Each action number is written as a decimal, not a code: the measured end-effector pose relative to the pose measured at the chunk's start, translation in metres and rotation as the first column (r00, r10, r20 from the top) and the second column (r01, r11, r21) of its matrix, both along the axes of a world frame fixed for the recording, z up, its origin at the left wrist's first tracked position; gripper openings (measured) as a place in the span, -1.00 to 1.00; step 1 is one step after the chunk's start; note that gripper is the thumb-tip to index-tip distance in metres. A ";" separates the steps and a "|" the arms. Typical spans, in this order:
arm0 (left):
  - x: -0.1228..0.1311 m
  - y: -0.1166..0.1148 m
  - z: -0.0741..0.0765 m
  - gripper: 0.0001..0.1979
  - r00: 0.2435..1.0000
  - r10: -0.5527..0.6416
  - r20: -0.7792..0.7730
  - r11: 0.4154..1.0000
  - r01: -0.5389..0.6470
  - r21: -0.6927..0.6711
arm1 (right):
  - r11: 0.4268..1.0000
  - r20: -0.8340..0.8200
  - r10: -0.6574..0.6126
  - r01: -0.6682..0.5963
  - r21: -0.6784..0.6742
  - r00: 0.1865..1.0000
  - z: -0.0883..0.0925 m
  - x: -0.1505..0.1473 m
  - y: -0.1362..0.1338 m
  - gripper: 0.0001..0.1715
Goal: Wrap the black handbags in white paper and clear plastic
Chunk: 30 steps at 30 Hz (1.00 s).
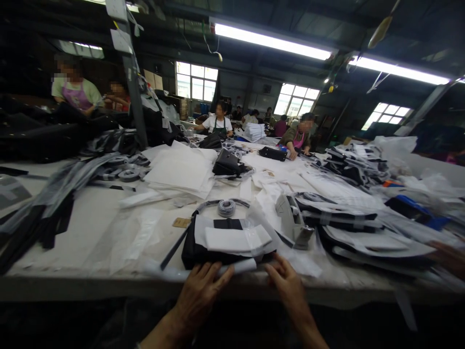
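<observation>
A black handbag (189, 245) lies in front of me near the table edge, with white paper (223, 240) and clear plastic over it. Its dark strap loops out behind. Along its near side runs a rolled whitish sheet (241, 266). My left hand (201, 291) rests on this roll and the bag's near edge, fingers stretched out and thumb apart. At the near right corner, my right hand (286, 283) has its thumb and fingers closed on the bag's edge; the fingertips are partly hidden. A wrapped coil of strap (226, 208) and a brown tag (181, 222) lie close by.
Wrapped black bags (363, 237) are stacked to the right, with another person's hand (450, 257) beside them. Plastic-wrapped straps (61, 208) lie at left. White sheets (179, 169) and a black bag (227, 164) are farther back. Several people work across the table.
</observation>
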<state>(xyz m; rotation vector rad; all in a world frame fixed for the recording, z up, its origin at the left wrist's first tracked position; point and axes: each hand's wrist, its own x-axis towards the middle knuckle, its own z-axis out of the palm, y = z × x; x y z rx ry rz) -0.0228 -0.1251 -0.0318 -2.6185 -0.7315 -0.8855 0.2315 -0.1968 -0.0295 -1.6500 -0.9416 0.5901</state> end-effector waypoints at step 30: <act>0.048 -0.009 0.007 -0.82 0.995 0.100 -0.022 0.994 -0.101 -0.047 | 0.968 -0.164 0.069 -0.106 -0.228 0.984 0.004 -0.030 0.025 -0.44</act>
